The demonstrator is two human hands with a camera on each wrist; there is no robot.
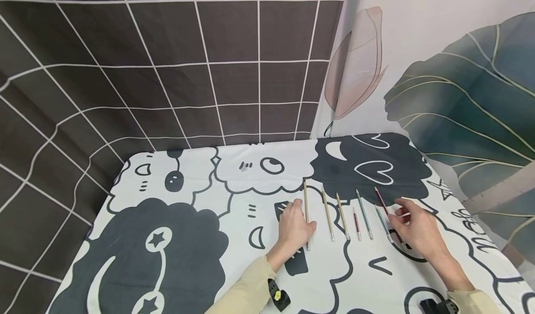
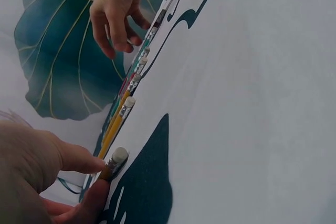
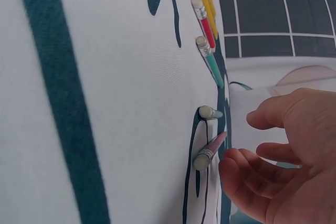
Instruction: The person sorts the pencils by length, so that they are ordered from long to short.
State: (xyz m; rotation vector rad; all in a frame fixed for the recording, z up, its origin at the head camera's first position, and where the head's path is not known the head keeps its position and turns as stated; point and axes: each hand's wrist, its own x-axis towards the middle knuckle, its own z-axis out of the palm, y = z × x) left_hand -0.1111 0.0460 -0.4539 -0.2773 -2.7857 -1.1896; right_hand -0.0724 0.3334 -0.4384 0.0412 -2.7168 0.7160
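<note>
Pencils (image 1: 342, 216), seven of them, lie in a loose row on the patterned cloth (image 1: 188, 249), erasers toward me. With my left hand (image 1: 291, 228) I pinch the leftmost, a yellow pencil (image 1: 306, 202), toward its eraser end. My right hand (image 1: 420, 232) is spread, fingers loosely bent, just beside the dark red pencil (image 1: 381, 200) at the row's right end.
</note>
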